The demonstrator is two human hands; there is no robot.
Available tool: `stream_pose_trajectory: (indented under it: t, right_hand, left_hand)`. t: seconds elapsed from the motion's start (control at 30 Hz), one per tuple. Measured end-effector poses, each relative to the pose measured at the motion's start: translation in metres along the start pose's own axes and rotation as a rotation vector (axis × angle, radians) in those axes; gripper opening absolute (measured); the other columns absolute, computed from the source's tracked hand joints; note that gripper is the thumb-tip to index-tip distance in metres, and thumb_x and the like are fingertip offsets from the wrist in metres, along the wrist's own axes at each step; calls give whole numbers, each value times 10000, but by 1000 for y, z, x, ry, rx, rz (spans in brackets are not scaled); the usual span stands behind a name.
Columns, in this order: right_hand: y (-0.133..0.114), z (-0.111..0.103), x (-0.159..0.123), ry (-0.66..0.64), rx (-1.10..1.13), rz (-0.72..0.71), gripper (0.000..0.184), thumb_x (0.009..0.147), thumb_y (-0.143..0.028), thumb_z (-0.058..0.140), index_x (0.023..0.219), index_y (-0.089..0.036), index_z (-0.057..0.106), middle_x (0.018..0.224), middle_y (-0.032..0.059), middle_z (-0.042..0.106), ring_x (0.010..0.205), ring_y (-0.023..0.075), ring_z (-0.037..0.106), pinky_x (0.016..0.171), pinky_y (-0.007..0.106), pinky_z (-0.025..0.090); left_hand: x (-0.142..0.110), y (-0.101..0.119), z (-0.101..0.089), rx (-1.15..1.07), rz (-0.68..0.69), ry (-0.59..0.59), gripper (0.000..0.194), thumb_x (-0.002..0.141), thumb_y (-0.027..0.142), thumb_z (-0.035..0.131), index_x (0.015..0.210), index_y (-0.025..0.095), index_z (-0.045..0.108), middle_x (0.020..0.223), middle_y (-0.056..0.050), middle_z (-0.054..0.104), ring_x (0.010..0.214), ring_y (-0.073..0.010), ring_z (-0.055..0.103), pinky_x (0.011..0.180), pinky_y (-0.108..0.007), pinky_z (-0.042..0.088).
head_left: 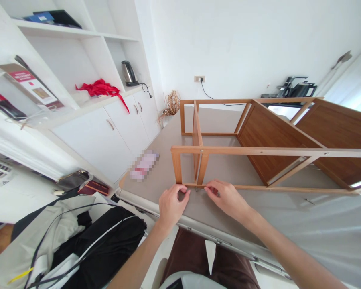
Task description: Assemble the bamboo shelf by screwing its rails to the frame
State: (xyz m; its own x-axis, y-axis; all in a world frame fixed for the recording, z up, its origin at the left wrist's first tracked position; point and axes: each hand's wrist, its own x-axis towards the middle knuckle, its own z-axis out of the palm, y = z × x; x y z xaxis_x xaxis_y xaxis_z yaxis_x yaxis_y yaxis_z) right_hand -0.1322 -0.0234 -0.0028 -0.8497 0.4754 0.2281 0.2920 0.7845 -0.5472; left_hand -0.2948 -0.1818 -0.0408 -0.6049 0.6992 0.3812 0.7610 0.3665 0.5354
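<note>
A wooden shelf frame lies on its side on a grey table. My left hand is curled at the frame's lower rail near the left corner post, thumb and fingers pinched on the rail. My right hand pinches the same rail just right of a small metal fitting that sits between the two hands. Whether either hand holds a small part is hidden by the fingers.
White cabinets and shelves stand to the left, with a kettle and a red cloth. Dark and grey bags lie on the floor at lower left. A pink blurred item rests on the table's left end.
</note>
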Motion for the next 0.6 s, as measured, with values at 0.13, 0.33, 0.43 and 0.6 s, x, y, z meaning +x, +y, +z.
stream_pose_trajectory:
  t: [0.13,0.33,0.43,0.6]
  right_hand:
    - [10,-2,-6,-88,-52,-27,207,1017,-253,544,891,-232,707,807,3,688,678,156,642,678,267,472]
    - [14,0,-9,-92,-186,-148,237,1050,-254,513,899,-219,693,836,22,687,723,162,655,683,262,467]
    - [15,1,-10,-58,-406,-309,321,1069,-228,473,834,-197,690,802,47,660,737,178,646,681,280,448]
    - [17,4,-15,-6,-534,-413,250,1050,-163,504,885,-188,690,784,43,637,734,191,623,677,306,429]
  left_hand:
    - [-1,-1,2,23,12,8,43,911,281,690,907,245,712,809,31,743,652,-133,613,688,-267,402]
    - [-2,-1,3,41,27,10,57,926,283,687,893,246,714,813,25,746,688,-146,639,706,-283,420]
    - [-1,-2,1,40,65,-16,75,940,280,678,893,249,726,866,13,761,744,-154,671,734,-287,445]
    - [-3,5,4,24,204,-94,114,978,295,651,974,281,764,976,-2,769,840,-164,718,789,-279,512]
